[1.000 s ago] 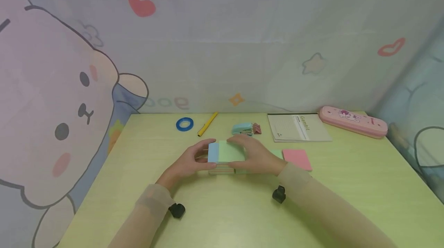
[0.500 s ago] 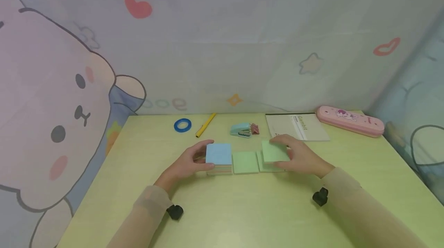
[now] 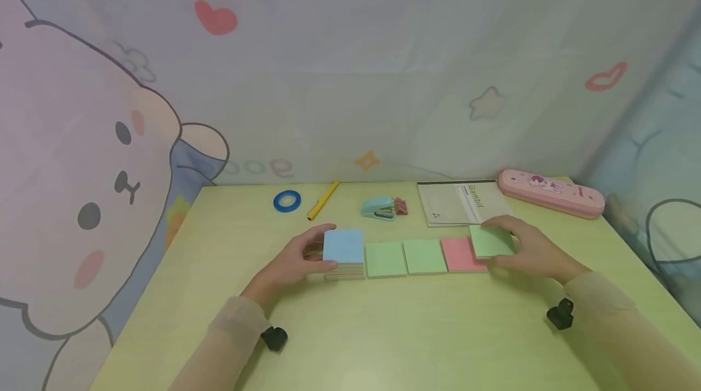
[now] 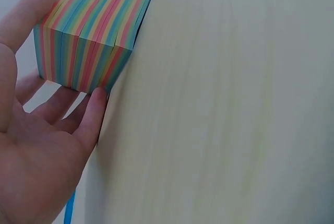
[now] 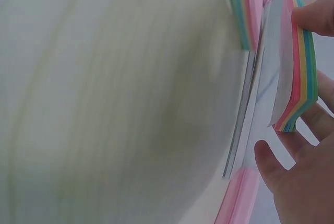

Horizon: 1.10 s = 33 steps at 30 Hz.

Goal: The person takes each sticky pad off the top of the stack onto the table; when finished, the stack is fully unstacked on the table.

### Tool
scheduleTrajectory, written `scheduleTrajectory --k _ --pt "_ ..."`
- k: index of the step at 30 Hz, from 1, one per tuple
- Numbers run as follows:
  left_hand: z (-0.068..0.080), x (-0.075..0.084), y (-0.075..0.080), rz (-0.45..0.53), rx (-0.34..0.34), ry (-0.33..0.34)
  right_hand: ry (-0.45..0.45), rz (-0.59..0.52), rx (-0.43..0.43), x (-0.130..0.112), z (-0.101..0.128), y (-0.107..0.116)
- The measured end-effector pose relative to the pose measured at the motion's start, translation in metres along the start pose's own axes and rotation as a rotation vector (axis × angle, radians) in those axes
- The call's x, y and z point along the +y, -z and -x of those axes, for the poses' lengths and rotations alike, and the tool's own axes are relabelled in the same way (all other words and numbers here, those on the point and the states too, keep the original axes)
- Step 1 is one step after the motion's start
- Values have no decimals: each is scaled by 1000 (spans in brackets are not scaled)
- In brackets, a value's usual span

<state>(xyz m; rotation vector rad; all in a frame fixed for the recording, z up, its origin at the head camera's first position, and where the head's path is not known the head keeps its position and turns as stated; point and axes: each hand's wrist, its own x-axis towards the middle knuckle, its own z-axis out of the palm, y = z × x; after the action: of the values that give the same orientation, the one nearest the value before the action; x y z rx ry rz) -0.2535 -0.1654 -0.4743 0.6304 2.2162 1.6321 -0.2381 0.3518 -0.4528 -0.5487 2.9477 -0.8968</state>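
My left hand [image 3: 292, 263] grips the left side of a tall stack of sticky note pads [image 3: 343, 246] with a blue top. In the left wrist view the stack's [image 4: 86, 36] sides show rainbow layers between thumb and fingers. Farther right, my right hand [image 3: 533, 251] pinches a green-topped sticky note pad [image 3: 491, 241] raised above the table. The right wrist view shows this pad [image 5: 301, 72] edge-on, with striped layers and a pale underside. Between the hands lie two green pads [image 3: 386, 259] and a pink pad [image 3: 459, 255] in a row; the held pad overlaps the pink one's corner in view.
Behind the row are a blue tape roll [image 3: 287, 201], a yellow pen [image 3: 323, 200], a mint stapler [image 3: 378, 208] beside a small reddish clip [image 3: 401, 206], a notebook [image 3: 454, 204] and a pink pencil case [image 3: 551, 193]. A printed cloth [image 3: 328, 75] hangs at the table's back edge.
My right hand has lifted the green pad off the stack, uncovering its blue top, and carried it right past the two green pads and the pink one. The left hand stays at the stack.
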Motion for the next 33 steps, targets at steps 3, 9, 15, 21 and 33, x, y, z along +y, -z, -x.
scheduleTrajectory --k 3,9,15,21,33 --pt "0 -1 0 -2 1 -2 6 12 -7 9 6 4" --pt "0 0 0 -19 6 -1 19 13 -8 22 14 8" --pt "-1 1 0 -14 6 0 10 1 -40 27 17 5" --pt "0 1 0 -10 2 2 58 1 -64 28 15 2" --pt "-1 -1 0 -20 -4 -20 62 16 -74 27 15 0"
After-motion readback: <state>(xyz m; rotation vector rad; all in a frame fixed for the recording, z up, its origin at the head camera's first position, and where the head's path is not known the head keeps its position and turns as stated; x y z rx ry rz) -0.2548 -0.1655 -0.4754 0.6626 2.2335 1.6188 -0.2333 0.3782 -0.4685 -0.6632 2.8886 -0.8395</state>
